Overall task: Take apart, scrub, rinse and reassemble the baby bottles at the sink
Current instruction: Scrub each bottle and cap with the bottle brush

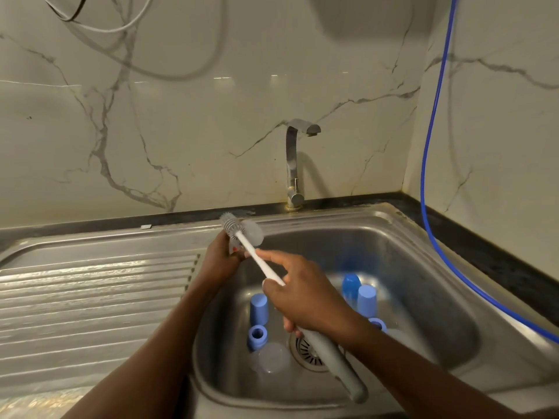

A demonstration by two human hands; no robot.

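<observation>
The right hand (pixel 302 294), at centre frame above the sink basin (pixel 423 267), has its grip closed round the bottle brush (pixel 302 306): the fingers wrap the shaft where the white stem meets the grey handle, and the index finger lies extended along the stem. The brush runs diagonally, handle end at lower right and bristle head at upper left, over the basin's rear left corner. The left hand (pixel 220 258), just left of centre, has its grip curled round a pale round piece (pixel 252 232) held against the bristle head; blur prevents identification of this piece. The remaining bottle parts lie on the basin floor. Left of the drain (pixel 308 352): one blue cap (pixel 259 308) standing upright, one blue collar ring (pixel 257 335) just below it, and a clear bottle body (pixel 269 361) at lower centre. Right of the right hand: two further blue caps (pixel 367 300) stand close together, with a second blue ring (pixel 377 323) beside the wrist. The faucet (pixel 295 164) rises at the rear rim of the basin; no water is visible at its spout. A ribbed drainboard (pixel 90 291) occupies the counter at left. A blue hose (pixel 429 176) descends the wall at right.
</observation>
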